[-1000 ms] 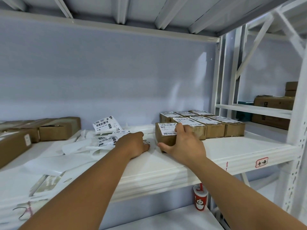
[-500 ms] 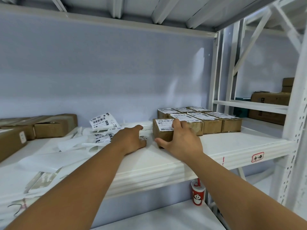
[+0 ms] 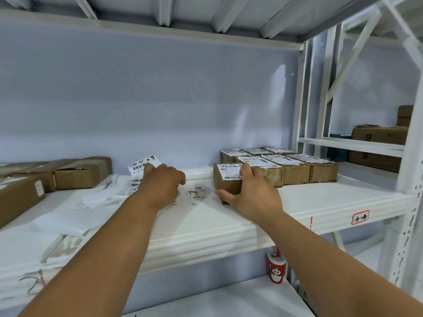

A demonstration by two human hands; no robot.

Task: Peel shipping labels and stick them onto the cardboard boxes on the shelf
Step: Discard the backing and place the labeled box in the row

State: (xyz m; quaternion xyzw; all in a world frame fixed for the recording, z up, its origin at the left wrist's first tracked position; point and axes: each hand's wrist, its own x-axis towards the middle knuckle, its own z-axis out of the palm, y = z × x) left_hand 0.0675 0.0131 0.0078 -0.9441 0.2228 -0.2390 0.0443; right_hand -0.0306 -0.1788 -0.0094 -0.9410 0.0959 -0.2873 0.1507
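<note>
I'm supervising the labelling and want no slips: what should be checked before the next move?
1. Front box carries a label: ok.
2. Right hand clear of that box: not ok, it rests on it.
3. Left hand at the loose label strip: ok, it reaches it.
4. Label pinched securely: cannot tell, the fingertips are hidden.
5. Brown boxes at left with no shipping label showing: ok, they are on the shelf.
</note>
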